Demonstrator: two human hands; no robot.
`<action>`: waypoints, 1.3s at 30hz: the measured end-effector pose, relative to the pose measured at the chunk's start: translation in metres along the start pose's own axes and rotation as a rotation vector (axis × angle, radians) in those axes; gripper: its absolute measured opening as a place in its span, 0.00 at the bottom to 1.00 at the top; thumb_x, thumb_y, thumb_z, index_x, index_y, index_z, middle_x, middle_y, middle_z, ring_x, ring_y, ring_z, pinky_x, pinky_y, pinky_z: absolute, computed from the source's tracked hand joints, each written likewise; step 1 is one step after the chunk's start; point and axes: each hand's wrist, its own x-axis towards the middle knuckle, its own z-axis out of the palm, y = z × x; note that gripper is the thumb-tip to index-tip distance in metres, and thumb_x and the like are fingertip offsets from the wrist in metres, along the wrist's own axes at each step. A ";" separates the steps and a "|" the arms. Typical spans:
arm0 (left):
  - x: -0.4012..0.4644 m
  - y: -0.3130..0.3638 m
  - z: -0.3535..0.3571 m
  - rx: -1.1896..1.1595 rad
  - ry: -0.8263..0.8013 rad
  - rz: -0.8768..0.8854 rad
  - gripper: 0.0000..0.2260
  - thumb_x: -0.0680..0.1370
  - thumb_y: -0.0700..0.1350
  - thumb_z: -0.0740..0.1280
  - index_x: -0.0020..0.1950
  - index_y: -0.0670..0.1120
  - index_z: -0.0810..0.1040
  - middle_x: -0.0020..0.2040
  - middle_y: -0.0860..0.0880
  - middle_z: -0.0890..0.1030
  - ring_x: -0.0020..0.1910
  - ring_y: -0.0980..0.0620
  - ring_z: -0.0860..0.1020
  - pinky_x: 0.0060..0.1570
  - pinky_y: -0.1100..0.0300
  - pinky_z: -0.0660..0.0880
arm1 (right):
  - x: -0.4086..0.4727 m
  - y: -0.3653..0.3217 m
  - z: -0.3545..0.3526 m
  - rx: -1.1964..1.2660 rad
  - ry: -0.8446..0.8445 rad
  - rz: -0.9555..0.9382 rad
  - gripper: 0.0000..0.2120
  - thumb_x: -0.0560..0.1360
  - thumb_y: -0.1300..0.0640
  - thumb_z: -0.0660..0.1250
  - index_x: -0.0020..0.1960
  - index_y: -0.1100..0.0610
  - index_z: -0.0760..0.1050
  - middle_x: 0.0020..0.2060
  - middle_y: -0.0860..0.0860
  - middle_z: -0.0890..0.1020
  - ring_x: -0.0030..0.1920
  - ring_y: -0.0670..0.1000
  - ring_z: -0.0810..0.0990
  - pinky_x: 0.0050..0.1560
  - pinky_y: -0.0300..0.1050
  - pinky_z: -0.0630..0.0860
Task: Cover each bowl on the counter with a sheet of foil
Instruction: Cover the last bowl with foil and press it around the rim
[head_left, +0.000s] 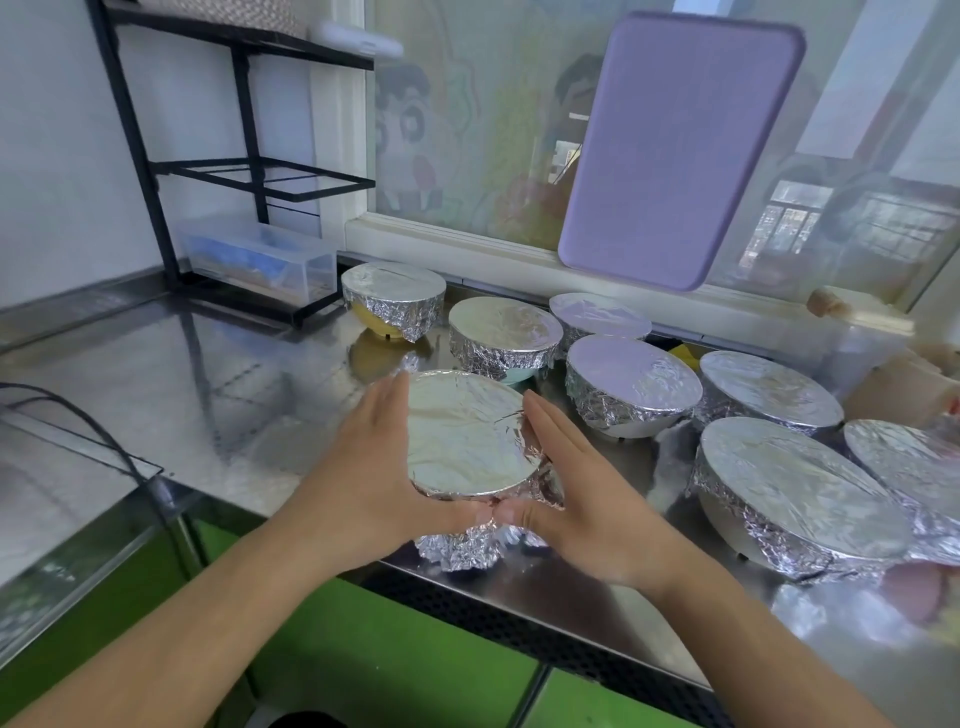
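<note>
Foil is thin and crinkly, so it dents or tears if you jab at it; it holds whatever shape you press into it though. Best place to work it is the skirt under the rim, not the flat top, which would just cave in. The bowl underneath looks rigid and probably light, so it could slide on the shiny steel surface if pushed from one side only.

Right now the foil-covered bowl sits near the front edge of the surface, cupped between both hands. The left hand lies flat against its left side, fingers straight and together. The right hand mirrors it on the right side, fingers straight too. Both thumbs meet at the near side, pressing the foil in under the rim. So neither grip is curled round anything, just open palms squeezing inward.

The other bowls behind and to the right all look wrapped already.
</note>
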 end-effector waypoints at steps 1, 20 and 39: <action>0.001 -0.003 0.000 -0.011 -0.001 0.002 0.71 0.53 0.85 0.71 0.84 0.58 0.38 0.84 0.60 0.49 0.82 0.54 0.56 0.79 0.45 0.64 | 0.000 0.003 0.003 -0.021 0.027 0.002 0.48 0.76 0.44 0.76 0.79 0.33 0.42 0.74 0.19 0.45 0.78 0.27 0.45 0.74 0.24 0.48; 0.008 -0.002 -0.001 0.053 0.014 0.010 0.70 0.54 0.84 0.70 0.85 0.57 0.40 0.82 0.58 0.53 0.81 0.51 0.58 0.78 0.43 0.65 | 0.007 0.003 -0.009 0.278 -0.182 0.163 0.48 0.80 0.38 0.69 0.83 0.35 0.35 0.77 0.22 0.36 0.70 0.17 0.40 0.70 0.26 0.47; -0.003 0.012 0.006 -0.058 0.018 -0.125 0.65 0.65 0.78 0.69 0.82 0.53 0.29 0.84 0.57 0.35 0.84 0.52 0.37 0.83 0.42 0.49 | 0.027 -0.008 -0.005 0.189 0.007 0.190 0.38 0.84 0.39 0.60 0.86 0.42 0.41 0.82 0.32 0.40 0.79 0.29 0.40 0.76 0.31 0.43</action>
